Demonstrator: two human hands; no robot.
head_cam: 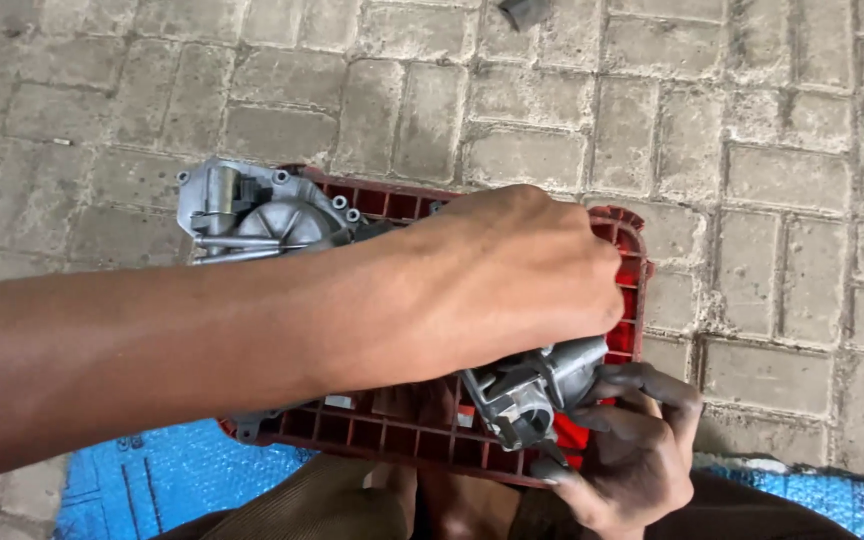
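Note:
A silver cast-metal engine part (252,215) lies across a red ribbed plastic panel (632,290) held over my lap. My left arm reaches in from the left. My left hand (512,280) rests on the middle of the part, fingers curled down near the panel's right rim, and what lies under the palm is hidden. My right hand (637,440), dark with grease, comes up from below. Its fingers wrap around the part's cylindrical end (537,385) at the panel's lower right corner.
The ground is grey paving brick (772,180). A blue textured mat (162,480) lies under me at the bottom, and my brown trouser legs (332,505) show there. A small dark object (524,10) sits at the top edge.

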